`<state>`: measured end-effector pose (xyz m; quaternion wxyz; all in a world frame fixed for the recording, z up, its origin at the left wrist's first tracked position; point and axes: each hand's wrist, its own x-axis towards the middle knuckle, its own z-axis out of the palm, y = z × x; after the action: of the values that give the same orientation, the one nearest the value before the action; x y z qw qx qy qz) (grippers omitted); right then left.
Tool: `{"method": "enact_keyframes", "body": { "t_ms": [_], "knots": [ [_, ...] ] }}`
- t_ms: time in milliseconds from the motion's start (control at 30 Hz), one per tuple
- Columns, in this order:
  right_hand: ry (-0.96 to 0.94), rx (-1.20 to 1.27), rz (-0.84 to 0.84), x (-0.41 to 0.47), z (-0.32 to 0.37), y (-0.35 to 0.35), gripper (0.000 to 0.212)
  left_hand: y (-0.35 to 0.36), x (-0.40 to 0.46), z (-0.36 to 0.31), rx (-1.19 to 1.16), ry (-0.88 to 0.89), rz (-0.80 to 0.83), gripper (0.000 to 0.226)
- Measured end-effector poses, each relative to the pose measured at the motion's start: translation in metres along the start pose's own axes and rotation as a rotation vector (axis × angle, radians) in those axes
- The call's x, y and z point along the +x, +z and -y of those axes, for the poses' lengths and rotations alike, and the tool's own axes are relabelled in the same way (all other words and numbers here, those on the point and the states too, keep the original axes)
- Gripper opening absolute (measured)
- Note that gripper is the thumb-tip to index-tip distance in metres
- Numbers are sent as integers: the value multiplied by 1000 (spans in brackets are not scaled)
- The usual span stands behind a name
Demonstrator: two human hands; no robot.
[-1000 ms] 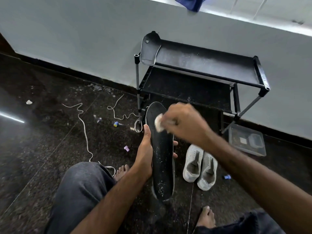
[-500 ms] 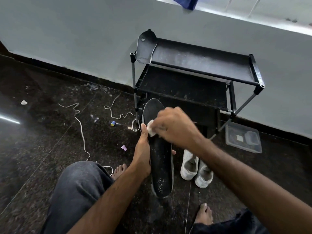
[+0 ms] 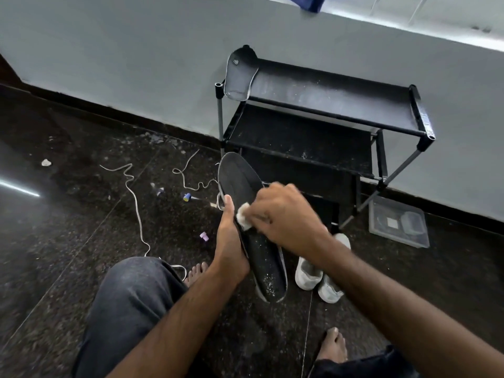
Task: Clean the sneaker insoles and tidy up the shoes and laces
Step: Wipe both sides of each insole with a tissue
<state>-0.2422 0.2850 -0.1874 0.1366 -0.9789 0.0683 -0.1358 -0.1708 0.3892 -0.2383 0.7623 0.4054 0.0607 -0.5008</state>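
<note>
**A:** Head view first. Where is the insole, and what are the hands doing?

**B:** The black insole [image 3: 252, 230] is held up above the dark floor [image 3: 68, 241], in front of the black shoe rack [image 3: 321, 115]. The left hand [image 3: 231, 246] grips its left edge from beneath, thumb lying up along the rim. The right hand [image 3: 283, 216] comes across from the right with its fingers curled round a small white wad [image 3: 242, 215], pressed onto the insole's upper face near the middle. White specks dot the insole's near end.

**A:** Is there a second insole?

**B:** Yes, another dark insole [image 3: 241, 76] leans at the left end of the rack's top shelf, hanging partly over the corner post.

**A:** And the shoes?

**B:** A pair of white sneakers [image 3: 319, 271] sits on the floor side by side, just right of the held insole and in front of the rack, partly hidden by the right forearm.

**A:** Laces?

**B:** A white lace [image 3: 136, 203] trails in loose curves across the floor to the left; a second lace [image 3: 191, 181] winds toward the rack's left leg.

**A:** Anything else?

**B:** A clear plastic box [image 3: 398, 225] lies on the floor beside the rack's right end, near the wall. Small coloured caps [image 3: 187, 197] are scattered near the laces. The person's bare feet and dark-trousered knee fill the near edge.
</note>
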Motion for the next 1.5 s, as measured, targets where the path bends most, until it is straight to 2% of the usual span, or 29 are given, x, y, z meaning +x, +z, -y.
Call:
{"method": "enact_keyframes", "body": {
  "t_ms": [100, 167, 233, 300, 400, 467, 533, 600, 667, 733, 767, 833, 933, 1000, 1100, 1167, 1233, 1333, 1433, 1500],
  "knots": [
    [-130, -289, 12, 8, -17, 16, 8, -2, 1, -2, -90, -14, 14, 76],
    [-31, -438, -43, 21, -37, 6, 6, -4, 2, -1, -40, 2, -9, 75],
    [137, -451, -148, 28, -53, -13, 8, -5, 2, -1, 9, 14, -8, 75],
    [232, -285, -219, 28, -52, -24, 11, -7, 4, -3, 16, 42, -8, 75],
    [97, -90, -163, 16, -19, -15, 8, -4, 3, -4, -11, 40, -9, 77],
    [-108, -189, -46, 1, 0, 5, 9, -1, 1, -3, -56, 2, -2, 80],
    [-180, -314, -6, 1, -13, 14, 6, 0, 1, -3, -87, -7, 12, 78],
    [-62, -417, -59, 14, -39, 10, 3, -3, 2, -2, -51, 13, 10, 76],
    [144, -437, -125, 24, -60, -5, 7, -4, 2, -1, -9, 16, 5, 76],
    [278, -263, -234, 27, -59, -16, 8, -4, 3, -2, 10, 33, 11, 77],
    [278, -158, -264, 27, -49, -18, 7, -4, 4, -3, 21, 48, 7, 77],
    [155, -41, -203, 22, -21, -11, 10, -3, 4, -2, 14, 65, 13, 77],
    [-94, -55, -27, 11, 7, 13, 11, -3, 5, 2, -67, 62, 33, 71],
    [-143, -154, -72, 20, -7, 18, 9, -4, 4, 0, -79, 54, 49, 73],
    [63, -343, -144, 46, -44, 7, 10, -5, 1, 1, 29, 24, 64, 80],
    [247, -288, -220, 53, -64, -9, 13, -5, 0, 2, 56, 12, 73, 78],
    [329, -145, -320, 48, -63, -20, 11, -6, 2, 0, 61, 40, 73, 76],
    [157, 22, -234, 29, -27, -8, 14, -5, 3, 0, 27, 68, 70, 76],
    [-105, -71, -42, 10, 0, 18, 16, -3, 2, 2, -37, 64, 76, 64],
    [-106, -169, -87, 22, -15, 18, 15, -4, 2, 2, -30, 53, 79, 67]
  ]
}}
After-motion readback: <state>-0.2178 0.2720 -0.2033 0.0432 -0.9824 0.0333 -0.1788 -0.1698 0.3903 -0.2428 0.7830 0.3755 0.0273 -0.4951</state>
